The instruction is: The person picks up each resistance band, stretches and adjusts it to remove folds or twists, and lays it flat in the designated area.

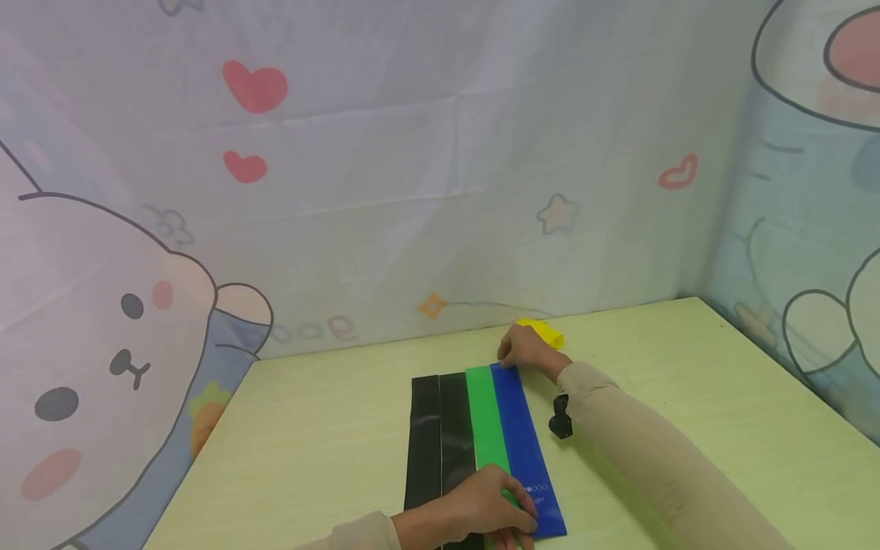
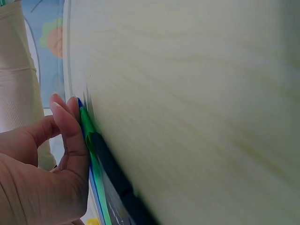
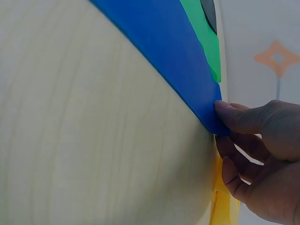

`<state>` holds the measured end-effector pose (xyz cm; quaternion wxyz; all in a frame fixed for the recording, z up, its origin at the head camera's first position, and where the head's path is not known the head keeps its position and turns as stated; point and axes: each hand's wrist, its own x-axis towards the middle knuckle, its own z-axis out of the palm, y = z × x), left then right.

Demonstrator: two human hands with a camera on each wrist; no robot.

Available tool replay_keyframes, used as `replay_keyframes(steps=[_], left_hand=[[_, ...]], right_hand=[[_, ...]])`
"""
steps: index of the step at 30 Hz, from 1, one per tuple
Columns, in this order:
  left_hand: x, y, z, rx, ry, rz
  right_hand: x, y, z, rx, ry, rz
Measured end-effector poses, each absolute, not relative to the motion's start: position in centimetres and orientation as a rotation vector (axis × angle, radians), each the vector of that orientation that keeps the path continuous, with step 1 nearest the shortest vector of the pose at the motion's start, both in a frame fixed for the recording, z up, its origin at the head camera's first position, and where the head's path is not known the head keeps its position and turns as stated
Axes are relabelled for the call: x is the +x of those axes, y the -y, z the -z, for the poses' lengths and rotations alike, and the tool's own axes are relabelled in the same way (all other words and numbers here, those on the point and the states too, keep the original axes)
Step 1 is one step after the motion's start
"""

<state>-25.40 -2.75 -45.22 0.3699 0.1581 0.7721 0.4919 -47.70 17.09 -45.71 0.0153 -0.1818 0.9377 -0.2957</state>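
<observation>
Long flat resistance bands lie side by side on the table: a black one [image 1: 423,443], a second black one [image 1: 457,428], a green one [image 1: 486,405] and a blue one [image 1: 519,428] at the right. My right hand [image 1: 529,351] pinches the far corner of the blue band between thumb and fingers, as the right wrist view shows. At the near end, my left hand [image 1: 484,500] reaches over the black and green bands, its fingertips pinching the blue band's near left edge. Pale printing shows on the blue band near that hand.
A yellow band [image 1: 545,332], bunched or rolled, lies at the table's back edge just beyond my right hand. The pale wood table [image 1: 309,428] meets a printed cloth backdrop [image 1: 412,191] behind and at both sides. A small black device [image 1: 561,418] is at the right wrist.
</observation>
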Motion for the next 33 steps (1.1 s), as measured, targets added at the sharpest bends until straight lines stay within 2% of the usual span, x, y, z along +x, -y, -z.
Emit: replay_keyframes(steps=[33], left_hand=[[-25.25, 2.53, 45.59, 0.377, -2.052, -1.204]], right_hand=[[-47.22, -17.06, 45.84, -0.624, -2.94, 0.853]])
